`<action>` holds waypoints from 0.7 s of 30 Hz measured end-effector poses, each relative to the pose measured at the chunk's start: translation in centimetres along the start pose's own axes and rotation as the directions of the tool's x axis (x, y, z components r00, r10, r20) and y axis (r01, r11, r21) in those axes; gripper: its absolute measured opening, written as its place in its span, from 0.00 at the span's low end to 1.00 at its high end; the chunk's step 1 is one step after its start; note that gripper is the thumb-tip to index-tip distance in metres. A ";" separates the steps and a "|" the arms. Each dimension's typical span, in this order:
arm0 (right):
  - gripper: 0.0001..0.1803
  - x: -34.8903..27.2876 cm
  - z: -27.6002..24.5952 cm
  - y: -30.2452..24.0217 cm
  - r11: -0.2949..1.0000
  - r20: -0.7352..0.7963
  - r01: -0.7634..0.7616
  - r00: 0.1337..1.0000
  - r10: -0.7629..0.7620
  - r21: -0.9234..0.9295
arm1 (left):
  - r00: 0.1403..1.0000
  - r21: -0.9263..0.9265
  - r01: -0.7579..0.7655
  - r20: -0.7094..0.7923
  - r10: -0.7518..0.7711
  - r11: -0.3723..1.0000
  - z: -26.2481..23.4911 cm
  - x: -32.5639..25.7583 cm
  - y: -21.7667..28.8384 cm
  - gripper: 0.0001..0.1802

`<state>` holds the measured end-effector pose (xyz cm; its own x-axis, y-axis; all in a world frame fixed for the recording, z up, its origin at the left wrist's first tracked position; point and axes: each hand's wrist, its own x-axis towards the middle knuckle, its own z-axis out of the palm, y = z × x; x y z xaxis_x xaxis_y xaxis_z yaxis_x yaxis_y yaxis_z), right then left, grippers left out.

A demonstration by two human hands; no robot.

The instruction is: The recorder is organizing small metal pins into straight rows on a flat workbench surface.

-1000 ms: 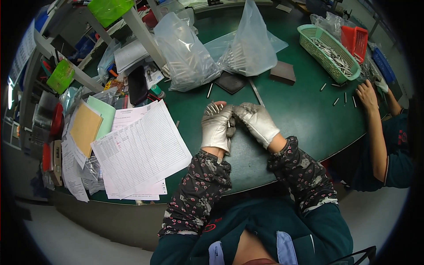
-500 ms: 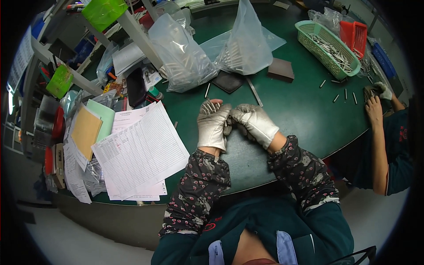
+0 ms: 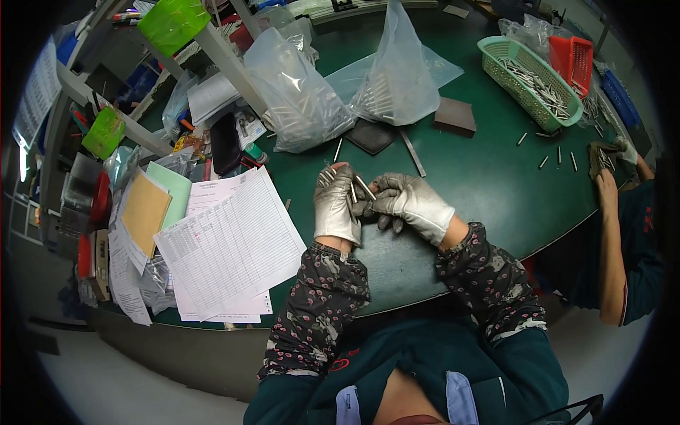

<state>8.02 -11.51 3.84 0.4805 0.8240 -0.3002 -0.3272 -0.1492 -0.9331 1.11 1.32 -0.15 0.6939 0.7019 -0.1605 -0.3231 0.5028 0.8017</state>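
My left hand (image 3: 336, 212), in a silvery-white glove with bare fingertips, is closed around several thin metal pins (image 3: 327, 176). Between the fingers of my right hand (image 3: 416, 204), gloved alike, is one metal pin (image 3: 365, 187), slanting toward my left hand. The two hands nearly meet above the green table (image 3: 489, 184). Just beyond them lie a single pin (image 3: 338, 150), a dark square pad (image 3: 370, 135) and a flat metal strip (image 3: 412, 154).
Two translucent bags of pins (image 3: 301, 106) (image 3: 400, 88) stand behind, beside a brown block (image 3: 455, 117). Papers (image 3: 230, 241) cover the left side. At right are a green basket of pins (image 3: 528, 85), a red basket (image 3: 571, 60), loose pins (image 3: 559, 154) and a co-worker's hands (image 3: 607, 188).
My hands have parted slightly, and the pin in my right fingers now shows. The co-worker's hands have shifted, with a bundle of pins now visible in them.
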 end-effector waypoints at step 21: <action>0.47 0.6 0.4 0.8 0.206 0.212 0.487 0.669 -0.712 -0.849 | 0.887 -0.390 0.439 0.333 -0.320 0.810 -0.6 -0.3 0.2 0.10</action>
<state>7.73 -10.90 2.98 0.3822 0.7736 0.5055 0.8574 -0.0928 -0.5062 0.41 1.50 -0.31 0.9334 0.2930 -0.2072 -0.2076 0.9118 0.3543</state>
